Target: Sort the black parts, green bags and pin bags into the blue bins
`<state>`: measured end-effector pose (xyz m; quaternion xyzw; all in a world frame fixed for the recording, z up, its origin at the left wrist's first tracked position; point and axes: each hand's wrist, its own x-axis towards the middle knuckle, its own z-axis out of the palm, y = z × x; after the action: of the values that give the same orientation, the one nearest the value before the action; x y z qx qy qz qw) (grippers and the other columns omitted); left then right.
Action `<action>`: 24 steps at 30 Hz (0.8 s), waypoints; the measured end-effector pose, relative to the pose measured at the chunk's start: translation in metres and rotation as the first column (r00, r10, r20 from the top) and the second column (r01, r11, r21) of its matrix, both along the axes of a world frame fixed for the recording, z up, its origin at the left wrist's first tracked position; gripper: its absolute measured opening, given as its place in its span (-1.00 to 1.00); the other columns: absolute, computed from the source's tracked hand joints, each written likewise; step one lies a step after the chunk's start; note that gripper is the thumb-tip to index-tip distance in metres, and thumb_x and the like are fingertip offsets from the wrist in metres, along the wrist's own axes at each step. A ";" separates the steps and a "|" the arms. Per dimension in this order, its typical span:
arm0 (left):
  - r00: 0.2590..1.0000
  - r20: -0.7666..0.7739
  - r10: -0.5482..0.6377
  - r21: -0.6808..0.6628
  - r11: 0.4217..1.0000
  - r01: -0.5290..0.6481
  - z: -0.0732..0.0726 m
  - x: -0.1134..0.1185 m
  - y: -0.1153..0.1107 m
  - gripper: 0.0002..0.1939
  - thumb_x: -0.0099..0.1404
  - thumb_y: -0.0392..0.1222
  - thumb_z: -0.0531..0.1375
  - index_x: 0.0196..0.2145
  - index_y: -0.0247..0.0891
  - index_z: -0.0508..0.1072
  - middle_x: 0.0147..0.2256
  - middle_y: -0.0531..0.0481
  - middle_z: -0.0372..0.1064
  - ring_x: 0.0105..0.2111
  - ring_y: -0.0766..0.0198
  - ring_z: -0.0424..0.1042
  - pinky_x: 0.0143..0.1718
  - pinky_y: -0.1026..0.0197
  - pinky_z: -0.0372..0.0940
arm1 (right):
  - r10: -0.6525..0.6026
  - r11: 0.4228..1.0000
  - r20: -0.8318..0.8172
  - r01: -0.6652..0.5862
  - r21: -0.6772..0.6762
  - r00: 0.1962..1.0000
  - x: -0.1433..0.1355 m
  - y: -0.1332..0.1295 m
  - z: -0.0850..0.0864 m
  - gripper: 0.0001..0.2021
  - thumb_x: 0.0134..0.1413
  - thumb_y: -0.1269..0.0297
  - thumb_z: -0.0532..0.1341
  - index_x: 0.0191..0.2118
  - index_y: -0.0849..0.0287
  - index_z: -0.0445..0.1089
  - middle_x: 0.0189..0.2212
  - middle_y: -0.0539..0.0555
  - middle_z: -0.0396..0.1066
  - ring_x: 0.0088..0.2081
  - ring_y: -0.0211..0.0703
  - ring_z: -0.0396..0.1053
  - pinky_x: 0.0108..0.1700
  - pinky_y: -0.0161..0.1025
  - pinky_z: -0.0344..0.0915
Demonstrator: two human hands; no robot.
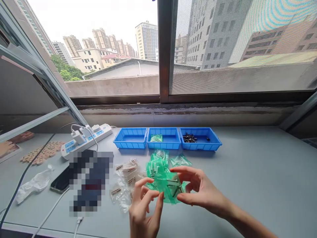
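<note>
Above the near part of the counter point(247, 172), a green packet point(167, 185) of long metal screws hangs between two bare hands. The right hand point(204, 191) grips it by the right side, index finger along the top and thumb beneath, so the fingers are closed on its edges and much of its face shows between them, perhaps to keep the contents in view. The left hand point(146, 211) has thumb and index finger brought together at the lower left edge, seemingly pinching the film, which would steady the limp side. Just beyond lie more green packets point(158, 157), overlapping in a loose heap, with a flat one point(180, 160) beside it. Clear bags point(127, 173) of screws are spread to the left, likely kept apart by kind. Three blue trays stand in a row below the window, within easy reach: the left tray point(130, 145), the middle tray point(164, 145) with a green packet inside, and the right tray point(203, 146) holding small dark pieces. Further left, a white power strip point(86, 142) sits behind a dark phone point(59, 181), probably for charging.
</note>
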<state>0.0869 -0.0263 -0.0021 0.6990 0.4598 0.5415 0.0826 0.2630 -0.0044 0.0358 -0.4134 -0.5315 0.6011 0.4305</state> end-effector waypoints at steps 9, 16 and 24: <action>1.000 0.004 0.027 0.018 0.999 -0.027 0.000 0.000 0.001 -0.77 0.33 -0.14 0.15 -0.46 -0.25 0.45 -0.20 -0.10 0.29 -0.57 0.45 0.22 -0.66 0.35 0.12 | -0.068 0.998 -0.004 0.068 -0.010 0.998 0.000 0.002 -0.001 -0.73 -0.23 0.14 0.42 -0.34 0.15 0.58 -0.45 0.07 0.50 -0.53 -0.27 0.35 -0.61 -0.39 0.25; 1.000 0.030 -0.005 -0.004 1.000 0.005 -0.001 0.002 0.001 -0.80 0.30 -0.15 0.18 -0.46 -0.24 0.46 -0.20 -0.09 0.28 -0.54 0.43 0.26 -0.67 0.32 0.06 | -0.144 0.988 -0.050 0.146 0.043 0.988 -0.001 0.002 -0.007 -0.80 -0.34 0.17 0.48 -0.52 0.14 0.58 -0.57 0.02 0.45 -0.56 -0.28 0.33 -0.61 -0.37 0.25; 0.999 -0.055 0.003 0.028 1.000 -0.001 -0.006 -0.001 0.003 -0.78 0.33 -0.17 0.14 -0.47 -0.23 0.44 -0.19 -0.08 0.29 -0.51 0.39 0.31 -0.53 0.30 0.27 | -0.162 0.975 -0.034 0.165 0.147 0.986 0.000 0.002 -0.006 -0.86 -0.27 0.21 0.47 -0.54 0.13 0.56 -0.61 0.00 0.44 -0.57 -0.29 0.33 -0.60 -0.38 0.21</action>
<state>0.0859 -0.0232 -0.0078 0.7141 0.4548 0.5287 0.0596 0.2628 -0.0024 0.0296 -0.4158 -0.5346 0.5264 0.5140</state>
